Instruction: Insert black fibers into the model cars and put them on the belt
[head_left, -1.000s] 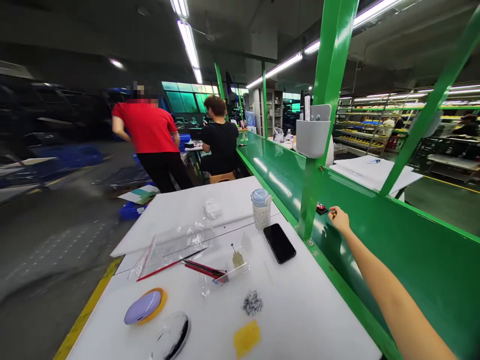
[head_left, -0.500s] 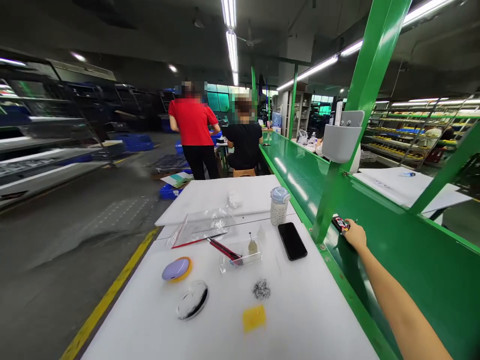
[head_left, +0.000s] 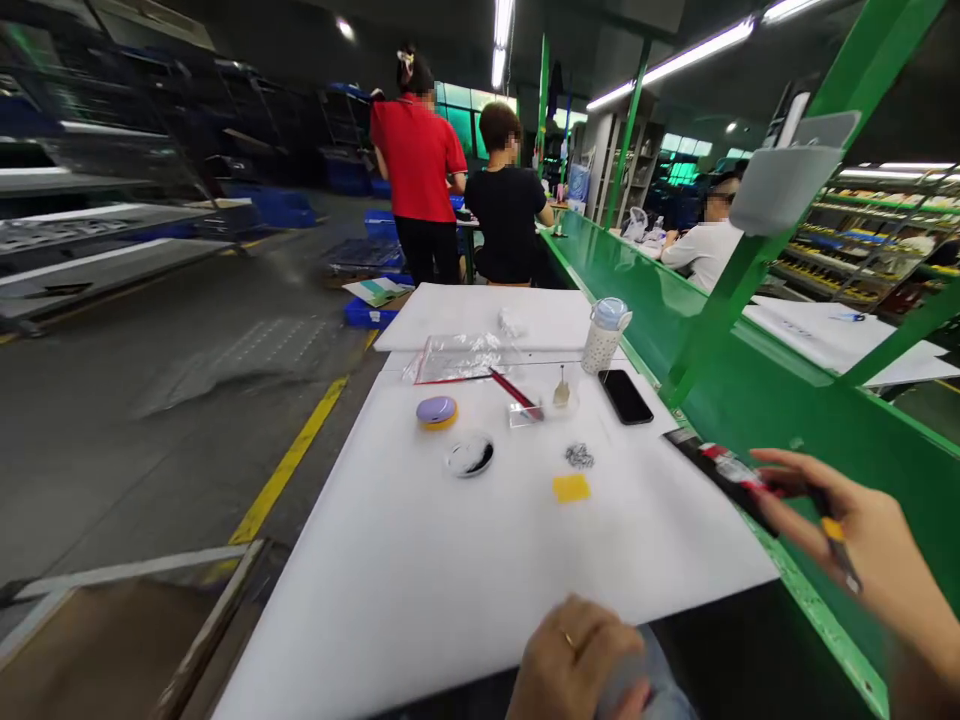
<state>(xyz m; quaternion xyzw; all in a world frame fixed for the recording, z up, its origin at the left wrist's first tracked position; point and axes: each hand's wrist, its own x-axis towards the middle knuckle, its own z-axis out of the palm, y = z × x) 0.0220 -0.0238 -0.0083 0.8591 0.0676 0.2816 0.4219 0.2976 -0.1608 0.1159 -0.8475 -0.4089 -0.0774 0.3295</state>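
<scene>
My right hand is over the green rail at the right, fingers curled round a long dark packet with a red and white label; motion blurs it. A thin tool with a yellow and dark handle lies across the same hand. At the table's near edge my left hand is closed, with grey-blue cloth beside and below it; what its fingers hold, if anything, is hidden. Nearest on the white table are a yellow pad and a small pile of dark metal bits.
A round black-and-white dish, purple-and-orange case, red cutter, clear tray, phone and lidded cup stand on the table. A green post rises at right. Two people are beyond the table.
My right hand has come back toward me with the packet, from the green surface to above the rail. My left hand has entered at the bottom. The view has shifted.
</scene>
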